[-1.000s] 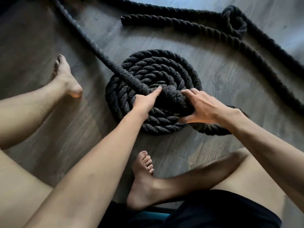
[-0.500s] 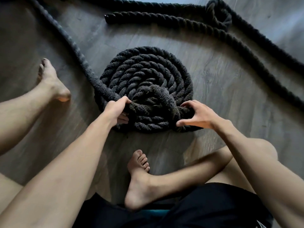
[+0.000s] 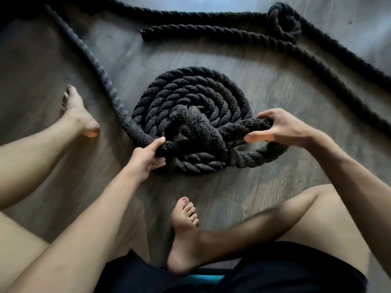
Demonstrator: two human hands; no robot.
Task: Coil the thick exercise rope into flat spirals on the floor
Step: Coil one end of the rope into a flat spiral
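Head view: the thick rope (image 3: pixel 101 81) lies on the floor (image 3: pixel 260 193) in front of the seated person, with part of it wound into a spiral (image 3: pixel 190 89) between the 2 hands. Its free length comes in from the far left and runs toward the person. It meets the spiral's near-left edge, exactly where the left hand (image 3: pixel 148 157) holds it. That grip is clamped on the rope, thumb on top and fingers curled beneath.

From there the outermost turn runs left to right along the near side. It bulges away from the spiral at the near right. The right hand (image 3: pixel 281 130) hooks its curled fingers over a raised loop there, thumb stretched out leftward, forearm reaching in from the right.

The loose turn lies nearest the right hand, so tucking it inward probably falls to that hand. The spiral's centre looks humped, not flat.
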